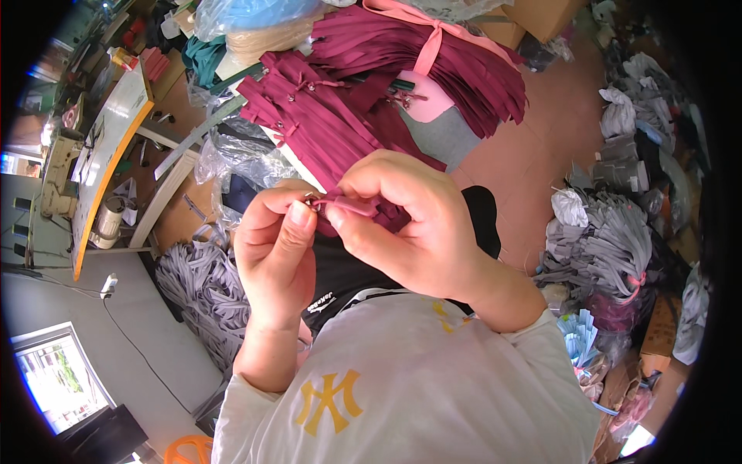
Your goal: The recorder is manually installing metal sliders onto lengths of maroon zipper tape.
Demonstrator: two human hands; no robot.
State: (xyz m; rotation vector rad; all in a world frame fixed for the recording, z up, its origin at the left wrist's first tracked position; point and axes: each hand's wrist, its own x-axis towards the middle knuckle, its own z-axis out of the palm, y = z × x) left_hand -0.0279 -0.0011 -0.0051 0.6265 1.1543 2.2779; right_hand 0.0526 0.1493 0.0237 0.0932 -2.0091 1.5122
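Closest of all, the left hand [277, 240] and right hand [417, 224] meet above the lap [359, 267]: left fingers pinched at a small metal fitting [311, 199], right fingers closed on the maroon fabric strip [357, 205] beside it (presumably so neither part twists). Beyond lie more maroon strips [321, 124]; a pink tie [430, 48] cinches another maroon bundle [483, 81], apparently keeping it together.

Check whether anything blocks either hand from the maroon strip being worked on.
Nothing visible does: the right hand pinches the maroon strip directly, and the left hand's fingertips close on the small metal piece at its end.
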